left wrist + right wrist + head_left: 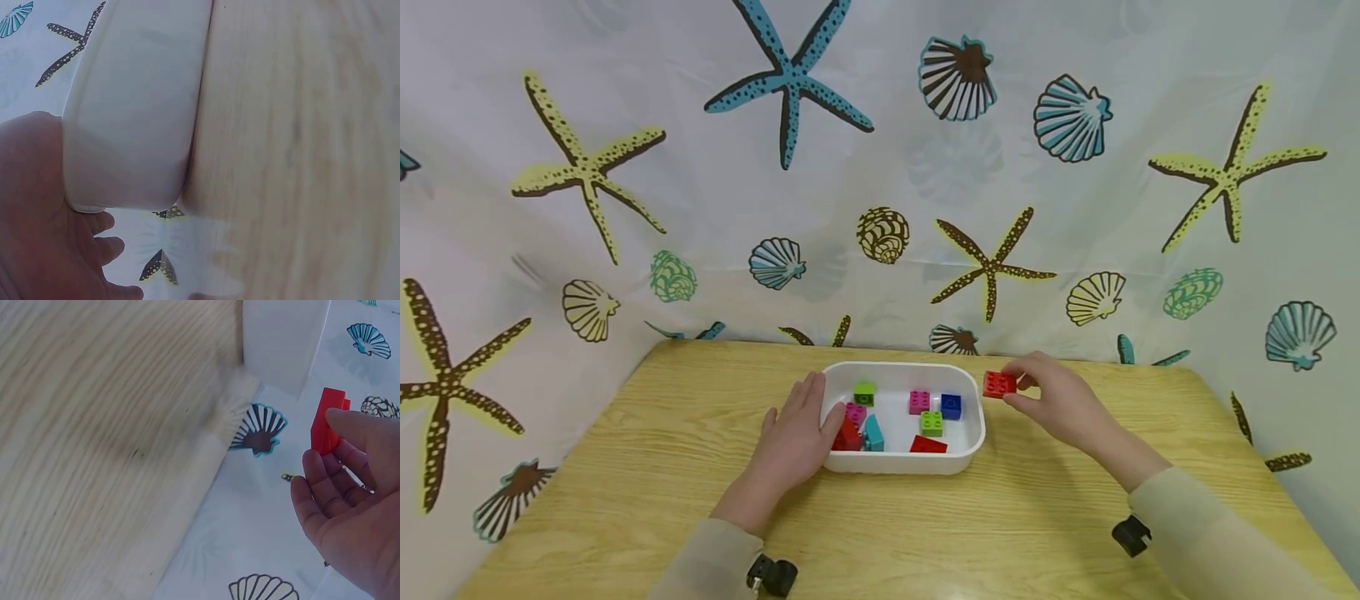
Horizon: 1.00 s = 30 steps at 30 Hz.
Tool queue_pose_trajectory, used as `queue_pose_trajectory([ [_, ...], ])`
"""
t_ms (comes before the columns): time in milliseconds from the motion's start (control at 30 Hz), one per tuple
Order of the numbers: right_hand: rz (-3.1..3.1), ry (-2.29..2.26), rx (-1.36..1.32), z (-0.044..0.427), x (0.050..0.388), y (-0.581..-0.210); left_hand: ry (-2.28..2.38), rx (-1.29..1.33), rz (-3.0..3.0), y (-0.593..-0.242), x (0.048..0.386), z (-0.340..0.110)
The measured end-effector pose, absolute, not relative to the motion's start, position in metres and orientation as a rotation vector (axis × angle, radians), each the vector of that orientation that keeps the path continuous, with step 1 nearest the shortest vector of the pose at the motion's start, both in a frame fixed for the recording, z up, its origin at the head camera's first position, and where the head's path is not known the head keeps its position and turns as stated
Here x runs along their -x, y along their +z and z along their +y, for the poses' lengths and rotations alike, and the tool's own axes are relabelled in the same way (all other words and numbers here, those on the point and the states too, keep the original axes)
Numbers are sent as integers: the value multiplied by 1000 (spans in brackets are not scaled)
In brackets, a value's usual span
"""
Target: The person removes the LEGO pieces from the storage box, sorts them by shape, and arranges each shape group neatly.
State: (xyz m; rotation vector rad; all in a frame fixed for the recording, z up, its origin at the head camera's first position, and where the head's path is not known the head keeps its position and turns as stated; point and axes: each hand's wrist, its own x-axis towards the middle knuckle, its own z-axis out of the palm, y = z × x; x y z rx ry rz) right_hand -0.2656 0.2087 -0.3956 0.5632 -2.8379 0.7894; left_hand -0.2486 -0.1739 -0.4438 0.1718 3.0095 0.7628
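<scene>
A white tray (898, 463) stands on the table with several bricks inside. My left hand (792, 433) lies against its left end, fingers extended and the thumb over the rim; in the left wrist view the hand (44, 212) touches the tray's wall (134, 119). Just beyond the tray's right end, my right hand (1060, 404) pinches a red brick (998, 384) with studs, held between thumb and fingers. The right wrist view shows the same red brick (327, 422) in the right hand (356, 494), apart from the tray (281, 344).
Inside the tray are a blue brick (951, 407), pink bricks (919, 402), green bricks (931, 423), a turquoise piece (873, 434) and red pieces (928, 445). A patterned cloth (850, 308) hangs behind the wooden table (880, 533).
</scene>
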Motion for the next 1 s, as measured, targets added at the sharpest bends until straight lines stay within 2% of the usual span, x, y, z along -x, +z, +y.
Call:
queue_pose_trajectory([
  [500,-2916,841,-497,240,275,-415,749,-182,3014,-443,249,-175],
  [1000,-3075,873,-456,251,287,-433,765,-178,3008,-444,249,-176],
])
